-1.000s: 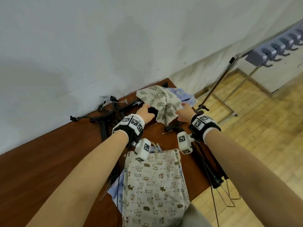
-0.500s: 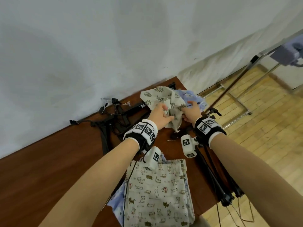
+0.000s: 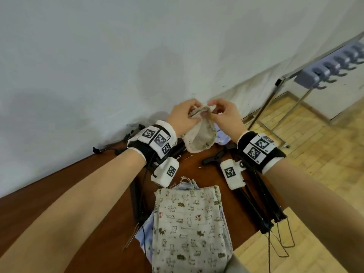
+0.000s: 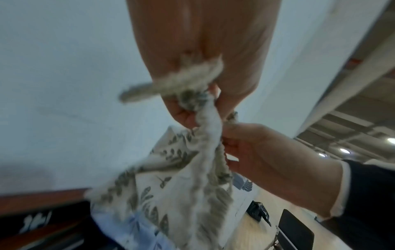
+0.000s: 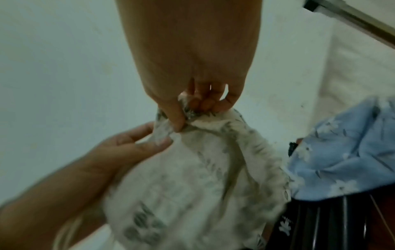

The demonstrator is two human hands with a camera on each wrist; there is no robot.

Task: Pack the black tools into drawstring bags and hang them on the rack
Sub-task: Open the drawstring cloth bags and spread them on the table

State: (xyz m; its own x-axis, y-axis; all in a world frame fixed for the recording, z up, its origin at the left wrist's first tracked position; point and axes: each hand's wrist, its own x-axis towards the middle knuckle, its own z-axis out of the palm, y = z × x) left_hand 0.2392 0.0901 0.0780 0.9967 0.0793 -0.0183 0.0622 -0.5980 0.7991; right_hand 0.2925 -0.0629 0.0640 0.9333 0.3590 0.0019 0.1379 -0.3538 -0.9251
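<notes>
A leaf-print drawstring bag (image 3: 201, 135) hangs in the air above the far end of the brown table (image 3: 39, 203). My left hand (image 3: 182, 117) and my right hand (image 3: 224, 114) both pinch its gathered rim at the top. In the left wrist view the leaf-print bag (image 4: 171, 177) bunches between my left hand's fingers (image 4: 192, 104). In the right wrist view my right hand's fingers (image 5: 200, 104) pinch the rim of the bag (image 5: 192, 177). Black tools (image 3: 260, 200) lie on the table at right, and more black tools (image 3: 137, 198) at left. Whether a tool is inside the bag is hidden.
A cat-print bag (image 3: 189, 227) lies flat near me on a blue one. A blue floral bag (image 5: 346, 160) lies at the far end. A metal rack (image 3: 279, 91) with grey hooks (image 3: 323, 73) stands right of the table on the wooden floor. A white wall is close behind.
Both hands have lifted the leaf-print bag off the table and raised it toward the wall, now pinching its rim at the top. The bag hangs instead of lying spread.
</notes>
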